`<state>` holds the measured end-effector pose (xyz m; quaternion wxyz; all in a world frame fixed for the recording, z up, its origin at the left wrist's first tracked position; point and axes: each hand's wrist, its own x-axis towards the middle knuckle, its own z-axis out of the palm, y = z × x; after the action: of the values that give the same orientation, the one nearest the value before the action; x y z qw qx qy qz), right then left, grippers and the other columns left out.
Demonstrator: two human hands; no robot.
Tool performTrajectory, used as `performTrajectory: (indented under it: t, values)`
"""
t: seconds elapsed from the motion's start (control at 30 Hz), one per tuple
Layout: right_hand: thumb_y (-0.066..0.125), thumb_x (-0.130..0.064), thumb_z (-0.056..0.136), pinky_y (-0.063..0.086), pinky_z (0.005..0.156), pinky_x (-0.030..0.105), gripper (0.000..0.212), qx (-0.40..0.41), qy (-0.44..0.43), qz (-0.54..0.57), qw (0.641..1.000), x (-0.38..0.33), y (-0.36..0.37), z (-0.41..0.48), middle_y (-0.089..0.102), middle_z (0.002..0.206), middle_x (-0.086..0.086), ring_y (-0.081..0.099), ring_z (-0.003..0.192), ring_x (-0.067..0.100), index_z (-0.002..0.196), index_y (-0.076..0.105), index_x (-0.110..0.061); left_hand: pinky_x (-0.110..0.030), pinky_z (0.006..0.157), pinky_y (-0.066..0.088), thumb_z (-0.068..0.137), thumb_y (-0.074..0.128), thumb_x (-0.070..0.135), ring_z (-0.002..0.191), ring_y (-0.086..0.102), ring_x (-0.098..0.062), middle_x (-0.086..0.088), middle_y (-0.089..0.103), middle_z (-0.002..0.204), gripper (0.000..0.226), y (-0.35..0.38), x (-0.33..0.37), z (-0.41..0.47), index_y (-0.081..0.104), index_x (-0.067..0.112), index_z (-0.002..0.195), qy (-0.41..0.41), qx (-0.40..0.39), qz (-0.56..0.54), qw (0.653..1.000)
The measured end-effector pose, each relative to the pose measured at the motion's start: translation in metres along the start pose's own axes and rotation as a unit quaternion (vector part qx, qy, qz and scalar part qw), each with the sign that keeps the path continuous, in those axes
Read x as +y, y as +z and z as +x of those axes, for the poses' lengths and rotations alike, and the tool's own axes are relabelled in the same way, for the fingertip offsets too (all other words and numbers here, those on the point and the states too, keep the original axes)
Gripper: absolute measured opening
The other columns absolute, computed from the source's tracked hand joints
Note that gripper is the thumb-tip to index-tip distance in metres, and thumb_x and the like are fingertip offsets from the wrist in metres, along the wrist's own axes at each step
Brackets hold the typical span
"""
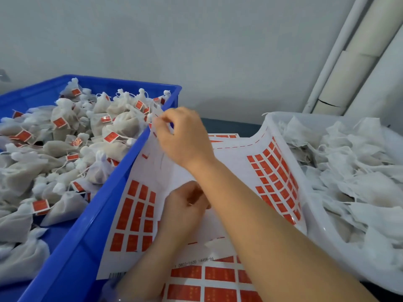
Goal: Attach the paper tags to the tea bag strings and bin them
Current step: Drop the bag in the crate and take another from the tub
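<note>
White sheets of red tag stickers [135, 216] lie between two bins. My right hand [185, 138] reaches across and pinches the top edge of the left sheet against the rim of the blue bin [91, 225]. Lower down, my left hand [185, 205] has its fingers curled at the same sheet's inner edge; what it holds is hidden. The blue bin holds several tea bags with red tags [58, 123] on their strings. A translucent white bin [322, 236] on the right holds several untagged white tea bags [349, 171].
Another sticker sheet [277, 177] curls up the white bin's wall, and a third [207, 280] lies flat at the front. A grey wall is behind. White pipes [349, 62] run up the right corner.
</note>
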<state>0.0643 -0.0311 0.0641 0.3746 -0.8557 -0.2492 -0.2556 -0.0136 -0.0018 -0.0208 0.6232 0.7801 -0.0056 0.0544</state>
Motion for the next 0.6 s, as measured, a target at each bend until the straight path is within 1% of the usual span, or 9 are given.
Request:
performTrajectory:
  t: [0.07,0.13,0.2,0.27,0.37,0.4,0.47,0.53,0.6]
  values:
    - [0.050,-0.022,0.090,0.048,0.080,0.037,0.020,0.006,0.066,-0.046,0.997,0.020,-0.032,0.009,0.064,0.100,0.008,0.055,0.096,0.026,0.096,0.064,-0.008,-0.016,0.062,0.052,0.089,0.059,0.013,0.070,0.065,-0.005,0.009,0.069,0.074,0.013,0.001,-0.004,0.001,0.066,0.023,0.084,0.013,0.009,-0.007,1.000]
    - [0.047,-0.015,0.089,0.045,0.081,0.033,0.021,0.041,0.149,-0.096,0.983,0.048,-0.072,0.021,0.063,0.107,0.008,0.055,0.102,0.029,0.104,0.062,-0.010,-0.012,0.057,0.050,0.089,0.059,0.016,0.070,0.065,-0.002,0.015,0.068,0.073,0.015,0.001,-0.007,0.001,0.065,0.027,0.083,0.020,0.009,-0.011,1.000]
    - [0.045,-0.007,0.085,0.042,0.075,0.032,0.020,0.054,0.234,-0.172,0.955,0.081,-0.115,0.024,0.061,0.096,0.008,0.054,0.096,0.031,0.098,0.060,-0.010,-0.010,0.054,0.048,0.089,0.059,0.015,0.068,0.065,-0.002,0.017,0.068,0.072,0.015,0.001,-0.009,0.001,0.065,0.027,0.083,0.019,0.011,-0.015,1.000]
    - [0.045,-0.005,0.085,0.038,0.069,0.032,0.013,0.004,0.323,-0.268,0.908,0.114,-0.149,0.015,0.056,0.083,0.009,0.054,0.089,0.034,0.089,0.057,-0.006,-0.010,0.053,0.048,0.089,0.060,0.015,0.067,0.065,-0.003,0.016,0.068,0.072,0.014,-0.001,-0.008,0.002,0.065,0.026,0.083,0.018,0.017,-0.019,1.000]
    - [0.053,-0.007,0.088,0.044,0.074,0.031,0.017,-0.151,0.402,-0.308,0.849,0.148,-0.166,-0.018,0.063,0.100,0.015,0.059,0.090,0.031,0.100,0.061,0.002,-0.011,0.053,0.048,0.088,0.060,0.014,0.067,0.065,-0.004,0.014,0.069,0.071,0.012,-0.001,-0.008,0.001,0.066,0.024,0.083,0.021,0.015,-0.017,1.000]
    - [0.058,-0.007,0.086,0.047,0.072,0.031,0.015,-0.192,0.420,-0.268,0.846,0.156,-0.165,-0.031,0.065,0.099,0.014,0.061,0.086,0.027,0.099,0.064,-0.002,-0.011,0.053,0.048,0.088,0.060,0.014,0.067,0.065,-0.004,0.013,0.069,0.071,0.012,0.000,-0.008,0.000,0.066,0.024,0.083,0.025,0.015,-0.015,0.999]
    - [0.065,-0.010,0.083,0.047,0.056,0.023,0.010,-0.228,0.459,-0.192,0.837,0.162,-0.162,-0.052,0.066,0.089,0.007,0.064,0.073,0.019,0.092,0.065,-0.011,-0.011,0.053,0.048,0.088,0.060,0.015,0.068,0.065,-0.004,0.013,0.069,0.071,0.012,0.001,-0.011,0.001,0.066,0.024,0.083,0.030,0.018,-0.009,0.999]
    - [0.067,-0.012,0.082,0.040,0.046,0.019,0.008,-0.238,0.464,-0.224,0.824,0.164,-0.159,-0.056,0.063,0.081,0.005,0.061,0.065,0.016,0.089,0.065,-0.013,-0.011,0.052,0.048,0.088,0.060,0.015,0.068,0.065,-0.005,0.013,0.069,0.072,0.011,0.000,-0.012,0.001,0.066,0.024,0.083,0.030,0.019,-0.010,0.999]
    - [0.067,-0.012,0.082,0.041,0.052,0.023,0.010,-0.220,0.452,-0.269,0.822,0.166,-0.157,-0.051,0.061,0.079,0.007,0.058,0.064,0.019,0.092,0.065,-0.009,-0.011,0.053,0.049,0.088,0.061,0.014,0.068,0.065,-0.005,0.012,0.069,0.072,0.012,-0.001,-0.013,0.001,0.066,0.023,0.083,0.030,0.021,-0.012,0.999]
